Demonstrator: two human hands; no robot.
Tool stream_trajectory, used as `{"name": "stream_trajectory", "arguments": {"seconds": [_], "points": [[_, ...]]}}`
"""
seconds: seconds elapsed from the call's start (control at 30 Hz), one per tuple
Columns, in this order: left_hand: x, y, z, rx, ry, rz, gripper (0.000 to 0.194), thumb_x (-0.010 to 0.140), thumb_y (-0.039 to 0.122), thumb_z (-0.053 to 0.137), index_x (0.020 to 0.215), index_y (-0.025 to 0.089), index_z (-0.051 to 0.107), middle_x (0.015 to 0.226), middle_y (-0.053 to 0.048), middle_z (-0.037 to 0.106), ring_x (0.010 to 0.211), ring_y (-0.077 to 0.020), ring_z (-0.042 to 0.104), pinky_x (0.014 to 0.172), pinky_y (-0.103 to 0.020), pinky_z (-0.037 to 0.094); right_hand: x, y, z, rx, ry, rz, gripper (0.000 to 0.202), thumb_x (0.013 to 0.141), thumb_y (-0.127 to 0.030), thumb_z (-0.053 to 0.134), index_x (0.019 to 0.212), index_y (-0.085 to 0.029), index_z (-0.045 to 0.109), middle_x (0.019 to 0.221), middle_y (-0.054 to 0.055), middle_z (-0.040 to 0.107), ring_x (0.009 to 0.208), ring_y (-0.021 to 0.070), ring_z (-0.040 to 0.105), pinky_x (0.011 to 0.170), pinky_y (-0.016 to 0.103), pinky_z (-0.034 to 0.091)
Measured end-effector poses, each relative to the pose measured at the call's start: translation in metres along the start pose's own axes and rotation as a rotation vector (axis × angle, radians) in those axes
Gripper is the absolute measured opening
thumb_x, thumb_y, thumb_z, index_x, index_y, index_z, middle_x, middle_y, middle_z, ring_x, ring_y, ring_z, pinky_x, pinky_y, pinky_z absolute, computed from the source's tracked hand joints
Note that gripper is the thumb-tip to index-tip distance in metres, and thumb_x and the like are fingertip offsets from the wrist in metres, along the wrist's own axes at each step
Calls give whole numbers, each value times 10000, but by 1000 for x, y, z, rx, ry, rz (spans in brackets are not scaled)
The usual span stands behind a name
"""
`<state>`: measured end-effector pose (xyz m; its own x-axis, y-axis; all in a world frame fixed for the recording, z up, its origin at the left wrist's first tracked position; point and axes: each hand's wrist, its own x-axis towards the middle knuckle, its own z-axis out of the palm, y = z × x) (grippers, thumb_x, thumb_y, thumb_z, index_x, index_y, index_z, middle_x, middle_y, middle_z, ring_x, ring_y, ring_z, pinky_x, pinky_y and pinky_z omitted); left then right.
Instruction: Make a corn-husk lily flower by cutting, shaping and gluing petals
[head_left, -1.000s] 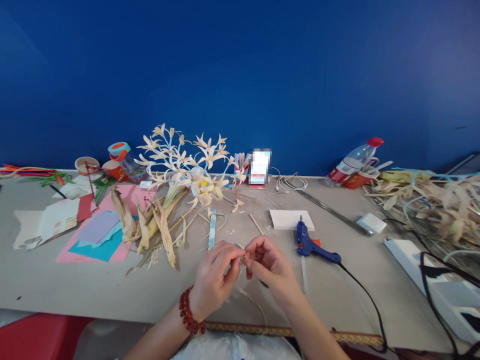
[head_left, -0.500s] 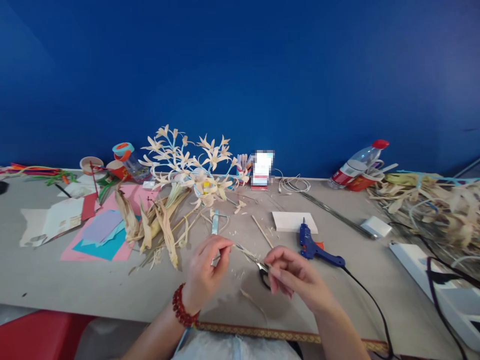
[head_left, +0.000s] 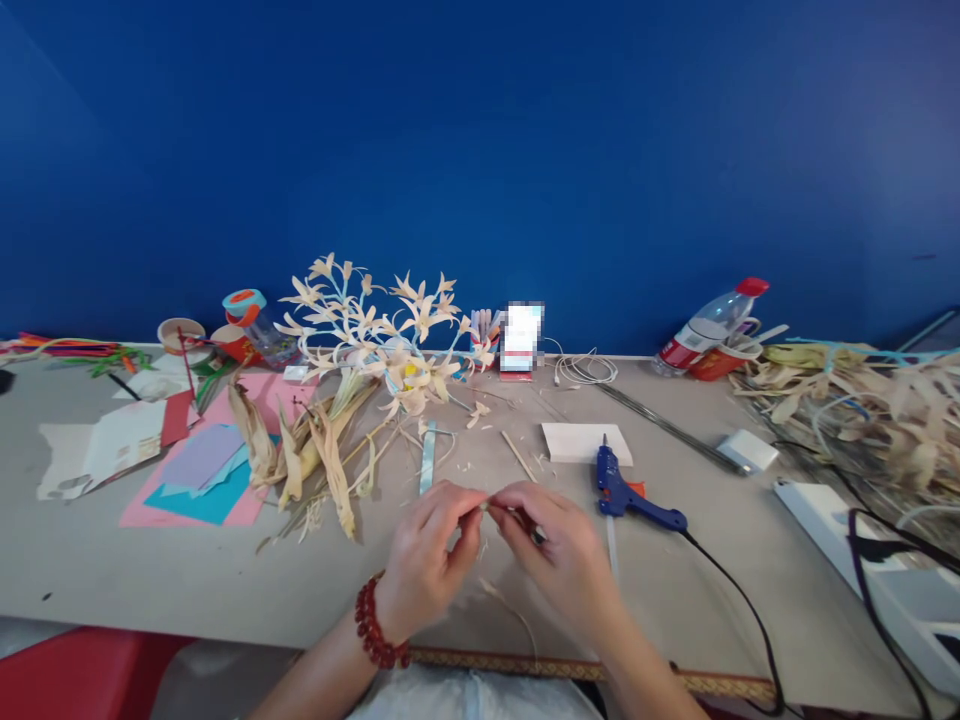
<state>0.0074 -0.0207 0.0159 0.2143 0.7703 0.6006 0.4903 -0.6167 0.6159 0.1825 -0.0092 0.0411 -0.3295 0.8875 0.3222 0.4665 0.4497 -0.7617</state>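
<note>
While half a sec ago the hands were apart w/ scissors lying visible between them, now the left hand (head_left: 427, 570) and right hand (head_left: 559, 555) are back together, fingertips meeting over a tiny pale husk piece (head_left: 486, 506) just above the table (head_left: 150, 580). Both pinch it, thumb & forefinger nearly closed; other fingers loosely curled. Scissors are now hidden under the right hand, can't tell if gripped. Looks like fine work on the bit has resumed. Around: blue glue gun (head_left: 630, 497) just right of the hands, its cord trailing toward the near edge; white pad (head_left: 585, 442) beyond; husk flowers (head_left: 375, 335) & coloured paper (head_left: 202, 465) to the left; bottle (head_left: 709, 325) far right. Nothing blocks the hands.
</note>
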Motion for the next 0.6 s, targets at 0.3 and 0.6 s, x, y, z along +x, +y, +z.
{"name": "stream_trajectory", "arguments": {"seconds": [0.3,0.6], "points": [[1,-3,1,-134,-79,-26,253,890,145,604,1134,206,569,932,-56,654,822,-169,615,775,-315,524,-6,8,5,157,25,104,138,931,-242,549,844,-207,651,768,32,689,641,154,599,596,245,448],[8,-1,-5,-235,-128,-151,138,886,151,587,1009,204,619,921,-53,655,880,-181,635,787,-306,517,-8,7,0,198,-40,115,154,938,-250,547,858,-208,672,746,21,682,636,147,594,593,239,429]]}}
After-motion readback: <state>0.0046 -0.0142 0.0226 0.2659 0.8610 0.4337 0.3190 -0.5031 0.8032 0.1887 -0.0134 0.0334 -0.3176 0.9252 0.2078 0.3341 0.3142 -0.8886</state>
